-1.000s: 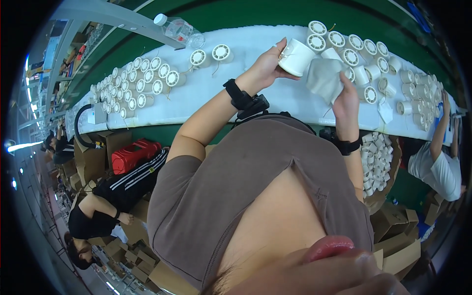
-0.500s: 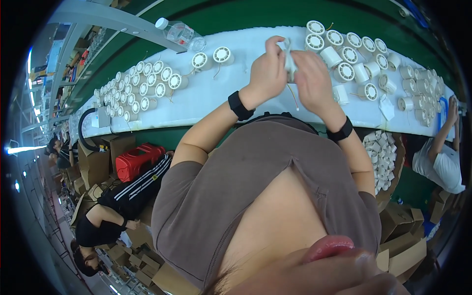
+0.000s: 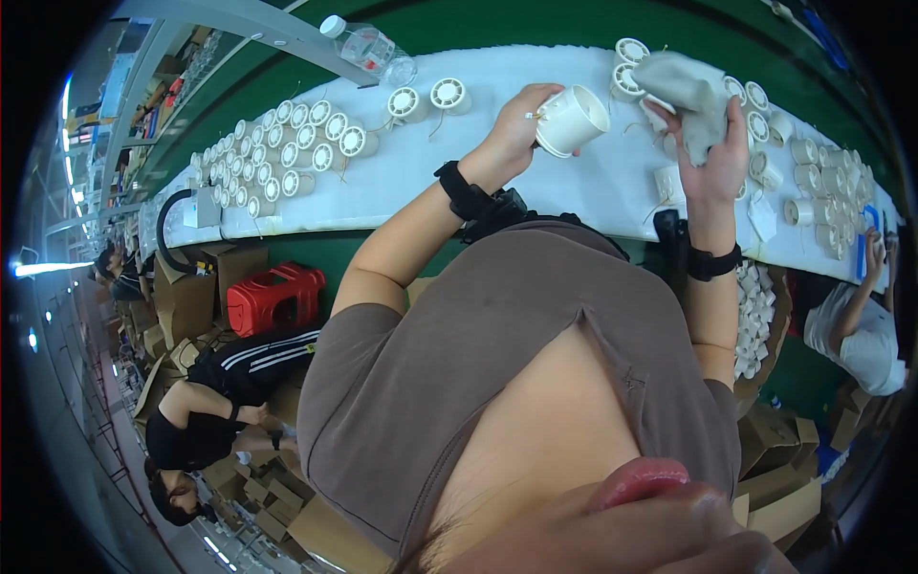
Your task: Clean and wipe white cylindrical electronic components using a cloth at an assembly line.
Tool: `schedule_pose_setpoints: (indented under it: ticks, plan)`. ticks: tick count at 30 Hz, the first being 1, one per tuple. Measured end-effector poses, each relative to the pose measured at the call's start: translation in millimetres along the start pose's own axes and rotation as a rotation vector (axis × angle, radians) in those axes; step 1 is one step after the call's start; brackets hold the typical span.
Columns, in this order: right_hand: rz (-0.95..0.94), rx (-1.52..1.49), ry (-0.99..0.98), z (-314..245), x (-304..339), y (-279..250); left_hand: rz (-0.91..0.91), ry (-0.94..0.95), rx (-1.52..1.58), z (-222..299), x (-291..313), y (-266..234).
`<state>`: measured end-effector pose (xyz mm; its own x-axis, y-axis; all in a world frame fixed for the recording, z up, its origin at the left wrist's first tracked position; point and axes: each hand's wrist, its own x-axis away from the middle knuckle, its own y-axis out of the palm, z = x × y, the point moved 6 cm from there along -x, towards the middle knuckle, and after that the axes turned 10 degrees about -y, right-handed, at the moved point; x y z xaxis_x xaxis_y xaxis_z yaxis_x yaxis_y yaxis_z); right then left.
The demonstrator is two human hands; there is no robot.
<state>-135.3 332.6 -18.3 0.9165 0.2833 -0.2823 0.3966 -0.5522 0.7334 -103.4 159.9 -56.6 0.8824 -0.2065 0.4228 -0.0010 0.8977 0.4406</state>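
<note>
My left hand (image 3: 513, 136) grips a white plastic cup-like cylinder (image 3: 575, 119) above the table; it is tilted, with its open end toward the right. The fingers on its far side are partly hidden. To the right, my right hand (image 3: 717, 170) is raised with a crumpled grey cloth (image 3: 706, 105) draped over its palm and fingers. Behind the cloth stand several more white cylinders with slotted round ends (image 3: 631, 52), partly covered from view. Two similar cylinders (image 3: 448, 94) stand left of my left hand, thin wires trailing from them.
A large group of white cylinders (image 3: 298, 153) fills the left of the white-covered table (image 3: 402, 182). More cylinders (image 3: 830, 187) crowd the right end. A clear bottle (image 3: 375, 54) lies at the back. Below are a red plastic container (image 3: 275, 298) and cardboard boxes. Other people sit at both sides.
My hands have parted. The right has moved right with the cloth, while the left holds the cylinder, which now shows its open end.
</note>
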Motion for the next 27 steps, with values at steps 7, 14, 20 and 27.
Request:
schedule_pose_setpoints:
  ticks: [7,14,20,27]
  plan:
    - [-0.714,1.29,-0.351,-4.0,0.1,77.1,-0.119,-0.093,-0.126,5.4,8.0,22.1]
    - [-0.804,1.612,-0.151,9.6,5.4,67.2,0.121,0.226,-0.392,20.2,17.5,18.1]
    - [-0.04,0.473,0.497,43.1,31.1,23.1,0.195,1.288,-1.18,52.8,58.3,41.9]
    - [0.078,-0.069,0.343,25.7,32.3,38.4,-0.285,0.802,-0.625,51.9,39.9,49.3]
